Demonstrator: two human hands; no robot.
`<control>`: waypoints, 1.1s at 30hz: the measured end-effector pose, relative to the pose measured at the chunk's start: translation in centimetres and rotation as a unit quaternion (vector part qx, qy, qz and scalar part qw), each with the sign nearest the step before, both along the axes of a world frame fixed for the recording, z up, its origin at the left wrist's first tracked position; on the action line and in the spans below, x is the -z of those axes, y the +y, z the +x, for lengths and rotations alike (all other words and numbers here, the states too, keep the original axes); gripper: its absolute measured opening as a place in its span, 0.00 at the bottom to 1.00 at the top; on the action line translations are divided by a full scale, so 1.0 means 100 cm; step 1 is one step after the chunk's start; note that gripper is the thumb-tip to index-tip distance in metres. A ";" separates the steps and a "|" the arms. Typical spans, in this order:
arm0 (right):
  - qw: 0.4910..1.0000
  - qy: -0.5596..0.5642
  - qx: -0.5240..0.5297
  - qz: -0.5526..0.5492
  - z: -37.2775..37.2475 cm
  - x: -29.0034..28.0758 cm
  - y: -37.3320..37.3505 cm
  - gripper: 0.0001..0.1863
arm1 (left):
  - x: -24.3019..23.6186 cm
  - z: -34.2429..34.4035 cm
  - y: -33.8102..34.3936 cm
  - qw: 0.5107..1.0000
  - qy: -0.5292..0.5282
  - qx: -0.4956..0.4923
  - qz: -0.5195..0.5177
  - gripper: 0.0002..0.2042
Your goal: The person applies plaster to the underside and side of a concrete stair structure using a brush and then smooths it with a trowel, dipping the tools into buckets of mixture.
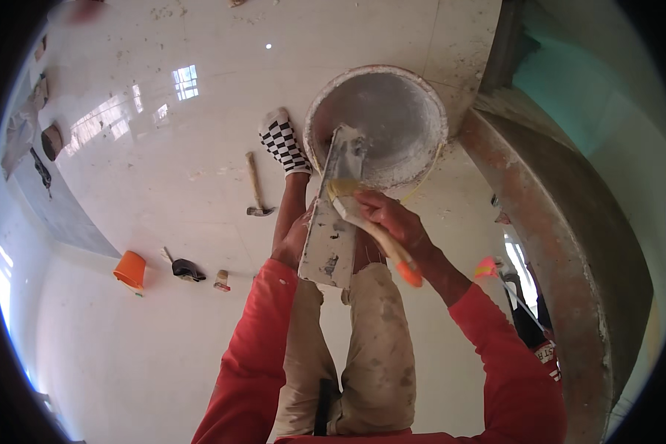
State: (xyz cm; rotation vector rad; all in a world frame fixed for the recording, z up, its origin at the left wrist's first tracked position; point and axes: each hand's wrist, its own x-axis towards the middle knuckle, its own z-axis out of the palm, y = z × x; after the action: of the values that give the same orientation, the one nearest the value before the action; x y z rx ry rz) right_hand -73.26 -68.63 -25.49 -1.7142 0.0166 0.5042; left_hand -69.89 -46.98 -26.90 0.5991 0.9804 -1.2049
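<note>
A long, plaster-smeared plastering trowel (327,250) is in my left hand (294,238), its blade tilted and its far end over the near-left rim of a round basin (442,122). The blade hides most of my left fingers. My right hand (397,220) is closed round a wide paintbrush (372,229) with a pale wooden handle and an orange end. Its bristles lie against the trowel's face. Grey-white residue coats the inside of the basin, and a lump of wet material (354,140) clings to the trowel near its far end.
My foot in a checkered sock (283,144) stands left of the basin. A hammer (256,185) lies nearby on the pale tiled floor. Farther left are an orange bucket (129,269), a black scoop-like thing (187,269) and a small cup (222,280). A curved, rusty-brown ledge (547,214) rises at right.
</note>
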 end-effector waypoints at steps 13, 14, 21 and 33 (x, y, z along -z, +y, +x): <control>0.988 -0.100 -0.091 -0.079 0.025 -0.003 0.001 0.13 | 0.005 0.015 0.006 0.997 0.012 0.075 -0.016 0.28; 0.990 0.122 0.063 0.022 0.024 -0.002 0.000 0.13 | 0.007 0.015 0.007 0.996 0.012 0.081 -0.022 0.28; 0.983 0.047 0.113 -0.139 0.053 0.091 -0.045 0.09 | -0.028 0.006 0.017 0.975 -0.037 0.212 0.059 0.26; 0.945 0.127 0.109 -0.281 0.050 0.134 -0.026 0.19 | -0.057 0.012 0.057 0.751 -0.534 0.321 0.219 0.16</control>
State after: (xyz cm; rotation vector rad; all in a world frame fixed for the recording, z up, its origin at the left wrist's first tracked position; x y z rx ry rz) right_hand -68.24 -71.22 -38.88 -2.1552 0.5794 0.5864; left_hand -68.66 -41.30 -21.16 1.8629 -0.0022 -0.9166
